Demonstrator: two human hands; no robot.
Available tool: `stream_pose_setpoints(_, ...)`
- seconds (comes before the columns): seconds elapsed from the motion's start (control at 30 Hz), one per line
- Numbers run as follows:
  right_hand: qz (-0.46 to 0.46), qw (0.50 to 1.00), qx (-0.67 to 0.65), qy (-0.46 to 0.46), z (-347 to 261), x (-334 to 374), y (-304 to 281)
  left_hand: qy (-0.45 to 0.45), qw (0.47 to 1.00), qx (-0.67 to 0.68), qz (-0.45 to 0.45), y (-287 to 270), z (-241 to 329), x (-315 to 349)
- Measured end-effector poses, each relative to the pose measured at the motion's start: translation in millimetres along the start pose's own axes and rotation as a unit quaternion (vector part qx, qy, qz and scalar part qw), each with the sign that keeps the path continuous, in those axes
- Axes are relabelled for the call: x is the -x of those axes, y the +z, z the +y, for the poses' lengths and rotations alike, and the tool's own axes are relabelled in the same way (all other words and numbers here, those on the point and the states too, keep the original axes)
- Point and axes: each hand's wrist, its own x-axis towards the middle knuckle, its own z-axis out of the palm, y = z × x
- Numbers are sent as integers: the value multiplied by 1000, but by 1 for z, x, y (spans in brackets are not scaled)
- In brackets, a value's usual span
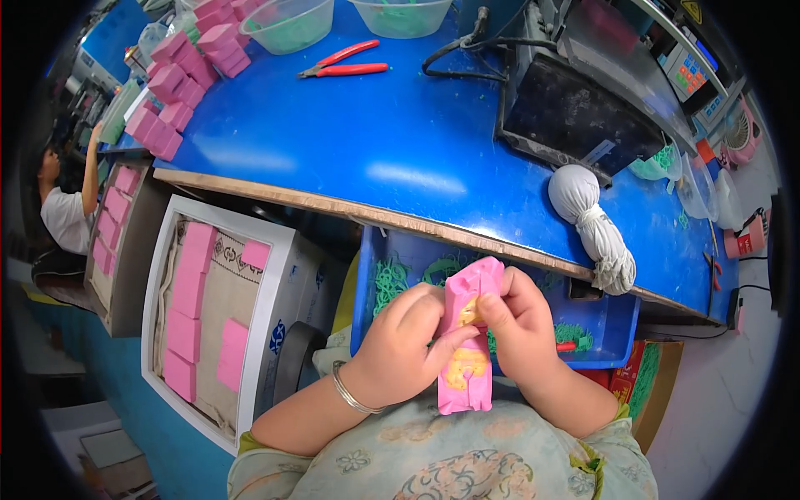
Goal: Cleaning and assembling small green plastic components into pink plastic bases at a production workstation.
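Note:
A pink, soft-looking block-shaped piece (467,398) with yellow patches on its face is held upright in front of my body. Its lower half hangs free below my fingers. My left hand (398,343) is closed on its left side, the thumb pressed across its middle. On the upper right side, my right hand (523,321) pinches it with thumb and fingers. Just beyond my hands a blue tray (500,354) holds green stringy scraps (392,283) and a small red-ended tool (571,344). The piece's back is hidden from view.
The blue tabletop (325,133) bears red-handled nippers (346,67), stacked pink blocks (171,87), plastic tubs (287,25), a dark machine (575,108) and a white cloth bundle (592,225). At left stands an open box (242,417) with pink blocks; beyond it sits another person (67,208).

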Motion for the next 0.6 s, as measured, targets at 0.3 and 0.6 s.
stream_pose_setpoints(0.3, -2, 990, 108, -88, -1, 3, 5, -141, 962, 228, 57, 11, -1, 5)
stream_pose_setpoints(0.6, -33, 987, 136, -81, -1, 7, 6, -281, 839, 462, 58, 11, 1, 6)
